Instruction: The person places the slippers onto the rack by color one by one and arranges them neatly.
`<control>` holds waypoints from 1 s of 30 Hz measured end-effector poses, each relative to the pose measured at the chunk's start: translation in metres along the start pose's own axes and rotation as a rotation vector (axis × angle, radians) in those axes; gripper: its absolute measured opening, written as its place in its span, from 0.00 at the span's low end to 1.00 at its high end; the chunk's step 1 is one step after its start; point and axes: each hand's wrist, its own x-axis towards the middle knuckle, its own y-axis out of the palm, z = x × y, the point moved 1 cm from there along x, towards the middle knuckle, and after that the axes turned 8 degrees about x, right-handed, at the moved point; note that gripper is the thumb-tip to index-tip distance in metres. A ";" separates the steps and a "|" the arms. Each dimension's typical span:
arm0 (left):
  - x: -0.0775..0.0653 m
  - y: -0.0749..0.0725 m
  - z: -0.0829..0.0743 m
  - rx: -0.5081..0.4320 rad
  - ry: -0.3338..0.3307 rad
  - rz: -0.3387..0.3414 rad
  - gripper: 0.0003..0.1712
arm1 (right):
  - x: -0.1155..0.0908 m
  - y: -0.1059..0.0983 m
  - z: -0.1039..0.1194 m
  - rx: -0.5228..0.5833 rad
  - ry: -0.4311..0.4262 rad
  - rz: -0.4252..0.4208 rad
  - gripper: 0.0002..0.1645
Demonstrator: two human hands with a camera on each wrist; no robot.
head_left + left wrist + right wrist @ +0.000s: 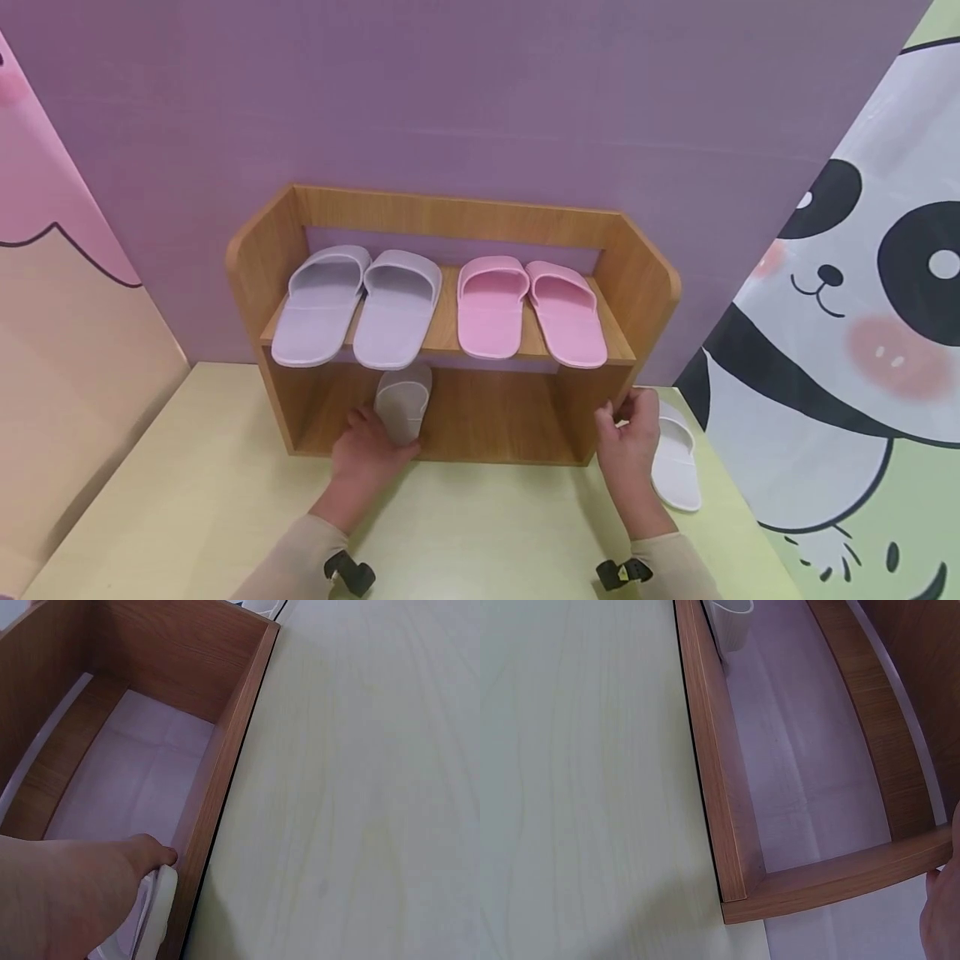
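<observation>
On the lower shelf of a small wooden shoe rack point(495, 417), my left hand point(371, 447) grips a white slipper point(405, 400). The thumb lies near its sole end and the fingers are along its left side; in the left wrist view the slipper's pale edge point(159, 911) shows below the thumb. My right hand point(632, 437) holds the front edge of the rack's right side panel point(637, 292); its fingers point(934, 900) show just outside that panel in the right wrist view. Another white slipper point(677, 471) lies on the table beside that hand, partly hidden by it.
Two lilac slippers point(397, 321) stand on the upper shelf at left, and two pink slippers point(491, 317) at right. The rack sits on a pale wood table point(480, 533) against a purple wall point(480, 100). A panda-printed panel point(795, 467) borders the right side.
</observation>
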 end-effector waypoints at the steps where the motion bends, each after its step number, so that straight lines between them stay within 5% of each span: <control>1: 0.000 0.000 0.000 0.001 0.001 0.000 0.70 | 0.000 0.000 0.000 0.002 -0.004 -0.002 0.10; 17: -0.005 -0.005 0.005 -0.052 -0.020 -0.023 0.71 | 0.000 -0.001 0.000 0.004 0.011 0.009 0.11; 22: -0.008 -0.018 0.020 -0.145 0.041 -0.095 0.54 | -0.001 -0.002 -0.001 0.006 -0.001 0.010 0.11; 30: -0.021 -0.065 0.052 -0.354 0.049 -0.396 0.13 | 0.000 0.000 -0.002 0.016 -0.031 0.006 0.10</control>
